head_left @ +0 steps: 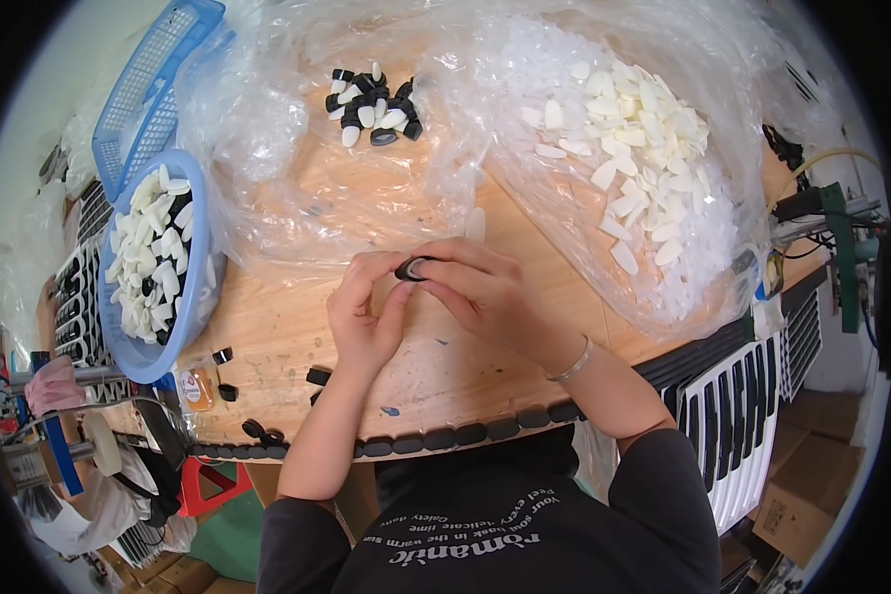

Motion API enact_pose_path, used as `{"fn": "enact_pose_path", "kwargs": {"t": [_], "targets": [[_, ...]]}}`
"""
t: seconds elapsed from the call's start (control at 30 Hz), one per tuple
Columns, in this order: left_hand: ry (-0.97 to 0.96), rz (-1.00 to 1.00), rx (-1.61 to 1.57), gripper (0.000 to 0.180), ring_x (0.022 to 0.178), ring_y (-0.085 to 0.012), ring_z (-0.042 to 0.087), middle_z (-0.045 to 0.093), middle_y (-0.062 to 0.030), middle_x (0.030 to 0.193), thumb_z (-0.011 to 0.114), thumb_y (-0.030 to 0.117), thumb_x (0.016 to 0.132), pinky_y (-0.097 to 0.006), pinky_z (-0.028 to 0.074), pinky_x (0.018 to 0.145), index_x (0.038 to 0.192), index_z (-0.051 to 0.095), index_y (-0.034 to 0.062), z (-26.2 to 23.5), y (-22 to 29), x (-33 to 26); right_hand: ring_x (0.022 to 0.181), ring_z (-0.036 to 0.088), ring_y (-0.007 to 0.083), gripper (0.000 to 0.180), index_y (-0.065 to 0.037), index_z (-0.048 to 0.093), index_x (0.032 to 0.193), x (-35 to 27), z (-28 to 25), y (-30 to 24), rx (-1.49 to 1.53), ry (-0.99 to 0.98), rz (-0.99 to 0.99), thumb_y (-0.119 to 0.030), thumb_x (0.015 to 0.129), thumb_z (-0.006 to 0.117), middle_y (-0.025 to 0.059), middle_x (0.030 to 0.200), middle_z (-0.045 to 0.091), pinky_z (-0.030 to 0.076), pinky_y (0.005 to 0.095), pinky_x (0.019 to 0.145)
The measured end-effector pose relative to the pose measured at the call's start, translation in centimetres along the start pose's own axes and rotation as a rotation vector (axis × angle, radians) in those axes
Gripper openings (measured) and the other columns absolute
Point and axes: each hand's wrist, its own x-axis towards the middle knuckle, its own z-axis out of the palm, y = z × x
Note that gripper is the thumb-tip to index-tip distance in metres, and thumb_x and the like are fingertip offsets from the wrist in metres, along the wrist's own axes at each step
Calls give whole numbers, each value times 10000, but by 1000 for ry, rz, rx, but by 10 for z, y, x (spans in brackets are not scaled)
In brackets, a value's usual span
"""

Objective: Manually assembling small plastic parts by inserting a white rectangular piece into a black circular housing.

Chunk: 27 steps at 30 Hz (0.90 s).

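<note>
Both my hands meet over the middle of the wooden table [445, 386]. Between them is a small black oval piece [403, 269] with a pale inside. My left hand [364, 305] pinches its left side with thumb and forefinger. From the right, the fingers and thumb of my right hand [480, 289] close on the same piece and partly cover it. Just beyond my right hand, a white oval piece [476, 224] lies on clear plastic. Farther off is a small heap of black pieces with white ovals [373, 107].
Many white ovals [653, 139] lie on clear plastic sheeting [505, 129] at the far right. At left stands a blue basin [155, 368] full of white and black pieces, with a blue basket [134, 144] behind. Black ovals [470, 433] line the near table edge.
</note>
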Motion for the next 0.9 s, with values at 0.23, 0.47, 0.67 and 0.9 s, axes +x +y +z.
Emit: {"fn": "enact_pose_path", "kwargs": {"t": [0.23, 0.47, 0.67, 0.9], "targets": [[82, 274, 406, 459, 930, -334, 579, 608, -177, 1031, 714, -60, 690, -371, 475, 813, 1127, 574, -53, 6, 14, 8, 789, 631, 240, 180, 22, 642, 968, 1, 5, -11, 15, 67, 153, 25, 788, 655, 111, 919, 637, 520, 312, 672], [97, 322, 423, 526, 893, -334, 588, 624, -191, 1011, 728, -62, 637, -382, 483, 792, 1139, 573, -79, 3, 6, 6, 795, 612, 230, 226, 32, 620, 962, 0, 7, -18, -402, -41, -119, -29, 744, 626, 113, 919, 593, 507, 310, 679], [121, 296, 344, 513, 909, -292, 609, 652, -164, 991, 665, -98, 647, -359, 479, 835, 1153, 588, -56, 1, 8, 8, 747, 610, 239, 269, 38, 618, 976, -2, 11, -18, -415, 3, -164, -55, 736, 696, 135, 947, 606, 508, 323, 656], [173, 175, 218, 495, 885, -296, 609, 652, -155, 965, 719, -85, 639, -351, 490, 796, 1118, 603, -38, 3, 6, 7, 837, 625, 277, 285, -12, 631, 1014, 4, -4, -18, -107, 13, -27, -99, 756, 713, 136, 1050, 620, 519, 357, 718]]}}
